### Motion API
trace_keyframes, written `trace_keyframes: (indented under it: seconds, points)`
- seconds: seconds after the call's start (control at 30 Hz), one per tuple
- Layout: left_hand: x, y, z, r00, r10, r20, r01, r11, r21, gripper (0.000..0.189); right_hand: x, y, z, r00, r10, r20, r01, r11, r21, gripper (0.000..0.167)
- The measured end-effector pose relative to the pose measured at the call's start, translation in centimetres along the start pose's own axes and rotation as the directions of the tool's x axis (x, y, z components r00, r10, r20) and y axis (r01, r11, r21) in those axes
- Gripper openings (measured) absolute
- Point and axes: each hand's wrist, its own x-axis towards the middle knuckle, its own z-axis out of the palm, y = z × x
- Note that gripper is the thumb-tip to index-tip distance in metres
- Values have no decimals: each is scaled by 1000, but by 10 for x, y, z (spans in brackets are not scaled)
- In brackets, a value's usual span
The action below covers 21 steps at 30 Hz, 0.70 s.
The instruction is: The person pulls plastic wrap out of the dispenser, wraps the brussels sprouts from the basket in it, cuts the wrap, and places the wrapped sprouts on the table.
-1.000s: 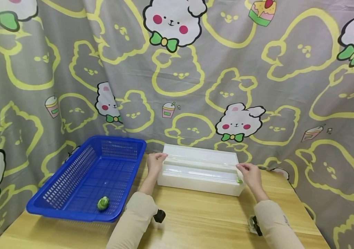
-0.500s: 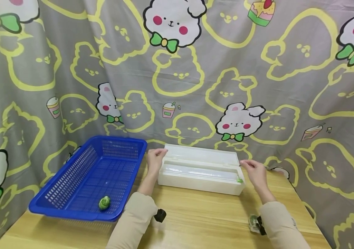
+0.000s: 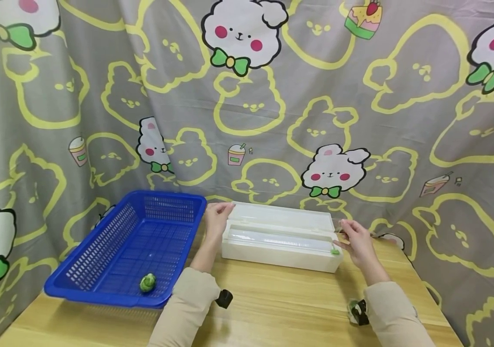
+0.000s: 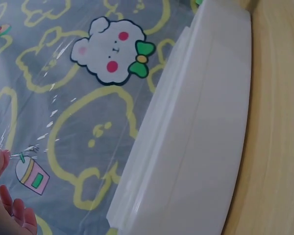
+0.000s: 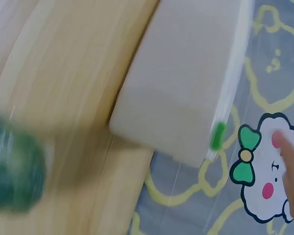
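Observation:
A white cling film dispenser point(image 3: 279, 258) lies at the back of the table, its lid point(image 3: 283, 217) raised. Inside shows a shiny roll of film point(image 3: 279, 238), and a green slider point(image 3: 335, 251) sits at its right end. My left hand point(image 3: 216, 220) is at the dispenser's left end; in the left wrist view its thumb and finger pinch clear cling film point(image 4: 24, 154). Beyond the right end is my right hand point(image 3: 357, 243), fingertips near the film's edge and the slider. One finger point(image 5: 286, 156) looks extended and blurred; whether it grips film is unclear.
A blue plastic basket point(image 3: 99, 302) on the left holds a small round leafy green vegetable point(image 3: 147, 283). A green round thing in clear wrapping point(image 3: 353, 313) sits beside my right wrist. A patterned curtain point(image 3: 255, 106) hangs behind the wooden table point(image 3: 281, 308).
The dispenser's lid has tilted back. My left hand has risen slightly. My right hand has moved outward to the right, and its fingers have spread.

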Motion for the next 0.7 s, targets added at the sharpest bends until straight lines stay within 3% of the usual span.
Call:
trace_keyframes:
  seconds: [0.1,0.3,0.5,0.7]
  points:
    - [0,2,0,1000,0,0,0,1000,0,17,-1,0,-1,994,51,100,-63,991,117,17]
    - [0,6,-1,1000,1,-14,0,1000,7,18,1,8,-2,969,60,238,-134,941,311,22]
    - [0,6,-1,1000,2,-4,-2,1000,-8,18,1,13,0,980,51,193,-109,946,304,23]
    - [1,7,-2,1000,18,-8,-19,1000,-20,18,3,11,1,994,-6,110,-23,966,257,25]
